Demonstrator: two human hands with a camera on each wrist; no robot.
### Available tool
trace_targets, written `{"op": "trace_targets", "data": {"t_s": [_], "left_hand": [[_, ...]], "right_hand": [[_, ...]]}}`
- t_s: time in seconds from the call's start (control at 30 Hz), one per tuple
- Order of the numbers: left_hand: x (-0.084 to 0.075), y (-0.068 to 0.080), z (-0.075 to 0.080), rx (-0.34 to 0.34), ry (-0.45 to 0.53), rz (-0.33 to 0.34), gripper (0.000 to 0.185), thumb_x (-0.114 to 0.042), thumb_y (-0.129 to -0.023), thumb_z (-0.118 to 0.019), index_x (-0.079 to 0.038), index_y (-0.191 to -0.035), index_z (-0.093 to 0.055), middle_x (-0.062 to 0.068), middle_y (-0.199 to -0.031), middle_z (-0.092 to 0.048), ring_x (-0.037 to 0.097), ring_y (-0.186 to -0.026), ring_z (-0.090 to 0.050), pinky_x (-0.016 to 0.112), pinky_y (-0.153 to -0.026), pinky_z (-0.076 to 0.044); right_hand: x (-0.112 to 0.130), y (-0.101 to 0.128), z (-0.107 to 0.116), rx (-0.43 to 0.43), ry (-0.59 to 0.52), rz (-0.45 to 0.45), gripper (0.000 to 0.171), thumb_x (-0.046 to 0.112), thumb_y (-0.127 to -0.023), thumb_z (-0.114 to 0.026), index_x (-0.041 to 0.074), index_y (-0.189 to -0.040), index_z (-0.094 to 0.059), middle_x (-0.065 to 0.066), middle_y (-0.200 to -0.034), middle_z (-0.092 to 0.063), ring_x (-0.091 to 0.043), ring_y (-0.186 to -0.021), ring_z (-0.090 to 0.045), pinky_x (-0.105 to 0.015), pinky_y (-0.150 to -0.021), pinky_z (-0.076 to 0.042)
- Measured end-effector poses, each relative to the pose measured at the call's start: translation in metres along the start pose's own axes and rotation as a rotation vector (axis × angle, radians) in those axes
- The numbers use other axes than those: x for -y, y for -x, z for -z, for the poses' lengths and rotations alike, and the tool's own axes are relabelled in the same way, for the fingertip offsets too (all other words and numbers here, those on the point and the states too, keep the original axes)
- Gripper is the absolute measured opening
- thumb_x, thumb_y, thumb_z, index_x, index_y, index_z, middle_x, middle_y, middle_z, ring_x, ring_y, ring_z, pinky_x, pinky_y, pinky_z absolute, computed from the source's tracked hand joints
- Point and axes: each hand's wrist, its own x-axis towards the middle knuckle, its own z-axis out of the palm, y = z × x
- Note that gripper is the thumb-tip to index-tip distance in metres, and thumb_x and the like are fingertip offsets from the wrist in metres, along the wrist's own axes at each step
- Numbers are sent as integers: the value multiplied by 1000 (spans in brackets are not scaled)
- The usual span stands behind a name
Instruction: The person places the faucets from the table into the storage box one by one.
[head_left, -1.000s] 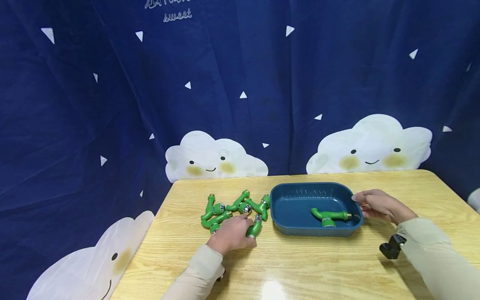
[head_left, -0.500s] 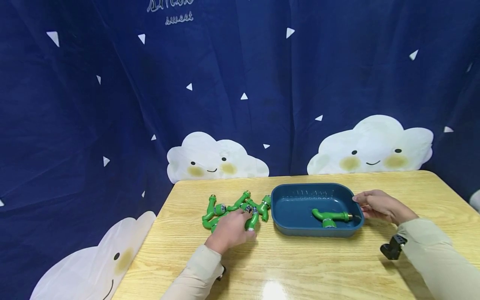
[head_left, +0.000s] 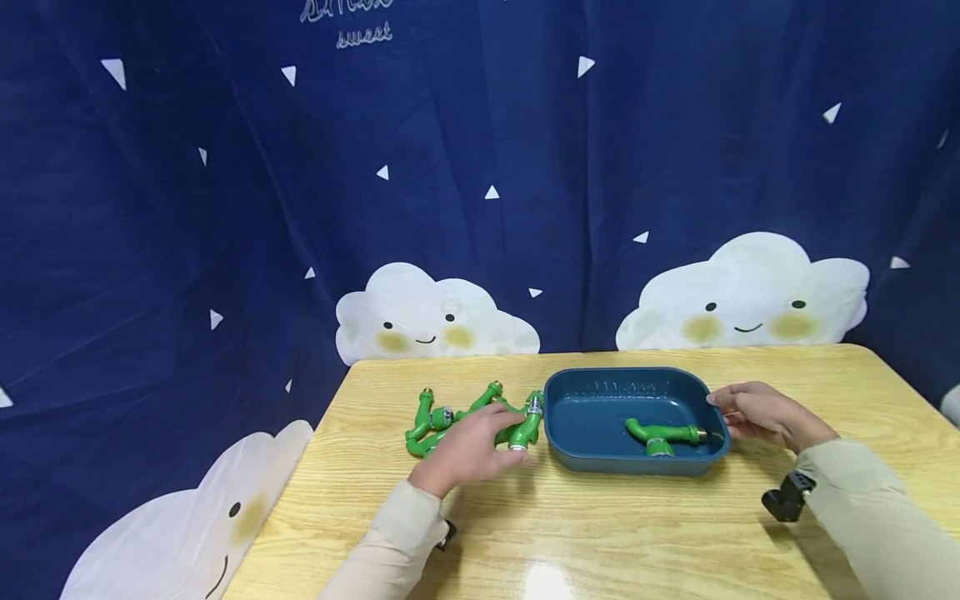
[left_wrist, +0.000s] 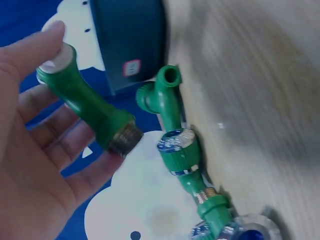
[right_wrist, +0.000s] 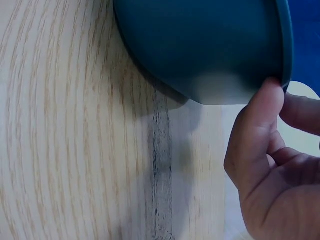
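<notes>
My left hand [head_left: 467, 448] holds a green plastic faucet [left_wrist: 90, 102] with a threaded end, raised over the tabletop; thumb and fingers grip it in the left wrist view. Other green faucets, such as one [head_left: 422, 417] at the far left, lie in a cluster beyond and beside that hand, partly hidden by it. A dark blue rectangular tub [head_left: 585, 417] stands right of the cluster. Inside, toward its right end, lies another green faucet [head_left: 660, 433]. My right hand [head_left: 767, 414] pinches the tub's right rim between thumb and fingers, also plain in the right wrist view.
The light wooden table [head_left: 622, 533] has its back edge against a dark blue curtain [head_left: 480, 125] printed with clouds and triangles. A black wrist device [head_left: 787, 497] hangs under the right sleeve.
My left hand has lifted the faucet from the cluster's near side and moved it slightly right and up, toward the tub. The right hand keeps its hold on the rim.
</notes>
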Motion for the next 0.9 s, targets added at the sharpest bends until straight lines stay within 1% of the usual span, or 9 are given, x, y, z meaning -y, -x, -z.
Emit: {"op": "trace_targets", "data": {"t_s": [0.07,0.13,0.2,0.3,0.43,0.57,0.67,0.8,0.9], "left_hand": [[-2,-2,5,-2,46,-19,55,-44,-87,-74,-18,-134,-62,-2,-126,-64,12,-106,-62,29,-89,-53],[-3,-4,8,-9,72,-44,54,-42,-87,-74,-19,-134,-63,-3,-123,-65,11,-104,-62,29,-89,-53],[-4,-6,11,-21,75,-68,53,-42,-87,-74,-19,-133,-63,-4,-122,-65,10,-105,-62,28,-91,-53],[-5,-8,13,-35,72,-100,53,-40,-86,-75,-18,-133,-64,-5,-120,-65,8,-102,-62,27,-89,-52],[-8,-8,12,-47,71,-124,52,-39,-86,-75,-16,-132,-64,-5,-117,-65,6,-94,-59,23,-83,-50],[-14,-9,10,-63,40,-150,52,-39,-86,-75,-17,-132,-64,-5,-117,-65,6,-92,-58,22,-81,-50],[-20,-11,11,-81,10,-178,51,-39,-86,-76,-18,-131,-65,-6,-118,-65,7,-94,-60,22,-83,-51],[-27,-13,12,-92,-27,-211,52,-41,-86,-76,-19,-132,-64,-5,-122,-66,8,-103,-63,24,-90,-53],[-32,-14,12,-101,-85,-243,53,-44,-86,-74,-18,-132,-64,-4,-124,-66,10,-109,-63,25,-94,-53]], "right_hand": [[1,1,0,-1,-1,4,51,16,-104,-44,-18,-140,-32,3,-86,-64,-4,-70,-65,-22,-66,-59],[2,1,0,-3,-3,7,52,16,-104,-44,-18,-140,-32,3,-85,-64,-4,-70,-65,-22,-66,-59],[3,2,0,-6,-2,11,52,16,-103,-44,-19,-140,-32,3,-85,-64,-4,-69,-65,-22,-66,-59],[3,2,0,-10,3,4,52,16,-103,-44,-19,-140,-32,2,-85,-65,-5,-69,-66,-22,-66,-59],[1,2,0,-11,12,-11,52,16,-104,-44,-19,-141,-31,1,-86,-65,-6,-69,-66,-23,-65,-59],[-2,0,-1,-11,16,-8,53,16,-104,-43,-20,-141,-31,0,-86,-65,-6,-68,-66,-23,-64,-59],[0,1,-1,-17,18,-5,53,15,-104,-43,-20,-141,-31,1,-86,-66,-6,-69,-66,-22,-65,-58],[2,3,-1,-27,24,-7,53,15,-104,-43,-20,-141,-31,1,-86,-66,-6,-69,-67,-22,-65,-58],[2,3,-2,-29,27,-6,52,15,-104,-43,-20,-140,-32,1,-86,-66,-6,-70,-67,-22,-65,-59]]}}
